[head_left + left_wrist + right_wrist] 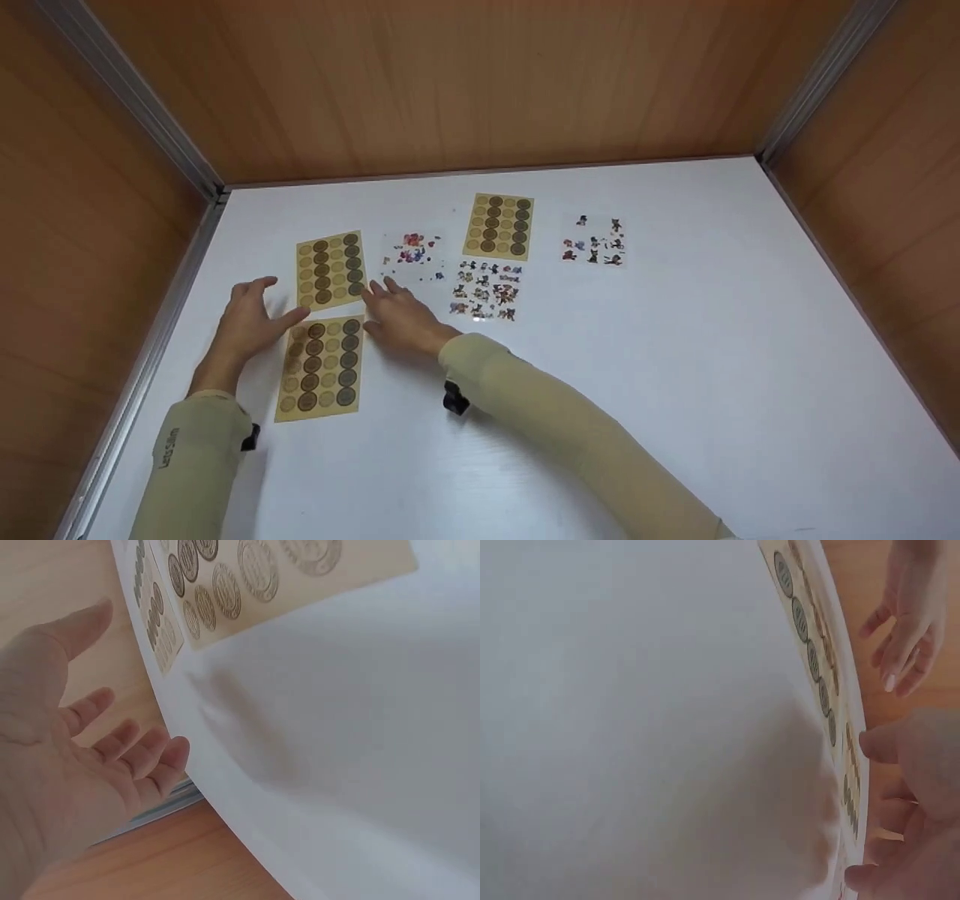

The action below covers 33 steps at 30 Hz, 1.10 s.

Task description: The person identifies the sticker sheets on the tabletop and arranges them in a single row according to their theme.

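Two tan sheets of round stickers lie one behind the other at the left of the white table: a far sheet point(330, 270) and a near sheet point(319, 369). My left hand point(251, 319) is at their left side, thumb reaching toward the strip between them. In the left wrist view its fingers are loosely bent and the palm holds nothing. On the other side, my right hand point(405, 319) has its fingertips right by the far sheet's lower right corner and its thumb beside the near sheet's upper right corner. Nothing shows in its grasp in the right wrist view.
A third tan sticker sheet point(499, 226) lies farther back. Around it are clear sheets with small colourful figures: one on the left point(412, 255), one in front point(485, 291) and one on the right point(594, 244). Wooden panels point(480, 90) wall the table in.
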### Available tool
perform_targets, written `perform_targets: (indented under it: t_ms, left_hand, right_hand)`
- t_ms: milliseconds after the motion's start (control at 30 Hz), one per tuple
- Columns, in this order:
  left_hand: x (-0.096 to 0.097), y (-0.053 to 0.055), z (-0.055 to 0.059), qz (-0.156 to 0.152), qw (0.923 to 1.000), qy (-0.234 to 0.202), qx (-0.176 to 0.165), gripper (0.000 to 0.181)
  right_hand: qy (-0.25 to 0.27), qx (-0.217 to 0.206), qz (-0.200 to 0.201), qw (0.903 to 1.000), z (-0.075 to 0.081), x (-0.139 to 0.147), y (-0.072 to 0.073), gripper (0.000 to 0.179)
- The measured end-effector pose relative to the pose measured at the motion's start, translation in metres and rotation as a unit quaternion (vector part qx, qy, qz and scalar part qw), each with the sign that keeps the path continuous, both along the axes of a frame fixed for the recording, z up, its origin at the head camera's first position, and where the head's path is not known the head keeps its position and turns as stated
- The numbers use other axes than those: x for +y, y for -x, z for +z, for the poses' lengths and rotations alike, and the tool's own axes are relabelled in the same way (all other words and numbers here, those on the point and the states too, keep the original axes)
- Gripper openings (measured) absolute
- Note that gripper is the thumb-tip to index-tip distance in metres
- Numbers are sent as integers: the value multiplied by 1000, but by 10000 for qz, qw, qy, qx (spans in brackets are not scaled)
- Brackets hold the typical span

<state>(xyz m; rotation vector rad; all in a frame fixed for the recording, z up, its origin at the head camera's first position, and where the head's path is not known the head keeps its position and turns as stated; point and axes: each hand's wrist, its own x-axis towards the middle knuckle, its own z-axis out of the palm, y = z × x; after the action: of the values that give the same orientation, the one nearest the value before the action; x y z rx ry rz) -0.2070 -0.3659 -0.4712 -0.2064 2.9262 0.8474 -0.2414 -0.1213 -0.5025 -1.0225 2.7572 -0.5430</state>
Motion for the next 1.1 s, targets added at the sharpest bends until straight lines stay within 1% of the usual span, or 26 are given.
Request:
perform_targets:
  t_ms: [100, 133, 233, 333, 400, 467, 567, 667, 833, 1100]
  left_hand:
    - [-3, 19, -3, -91, 9997, -108, -216, 101]
    - [-3, 25, -4, -116, 9993, -197, -289, 103]
    - [0, 41, -12, -101, 9975, -536, -451, 103]
    - [4, 51, -19, -10, 9956, -742, -578, 98]
    - [6, 55, -23, 53, 9948, -726, -706, 96]
    - [8, 57, -25, 64, 9945, -612, -845, 97]
    - [10, 60, -25, 19, 9938, -389, -1038, 102]
    - [14, 61, -25, -9, 9931, -336, -1120, 108]
    - [21, 67, -24, -88, 9929, -364, -1131, 114]
    - [26, 78, -26, -184, 9941, -173, -1059, 117]
  right_hand:
    - [-182, -265, 226, 9992, -4, 3, 8, 61]
    - [-283, -283, 300, 9987, -6, 3, 10, 61]
    - [-618, -108, 484, 9969, -10, 5, 16, 60]
    - [-894, 123, 579, 9942, -14, 4, 18, 61]
    - [-995, 121, 629, 9930, -16, 3, 18, 63]
    - [-1039, 72, 632, 9925, -17, 2, 18, 65]
    - [-1094, 57, 633, 9920, -16, -1, 15, 66]
    - [-1192, 115, 568, 9912, -14, -3, 12, 68]
    - [-1296, -31, 417, 9907, -10, -5, 8, 71]
    - [-1319, -306, 352, 9902, -7, -7, 7, 73]
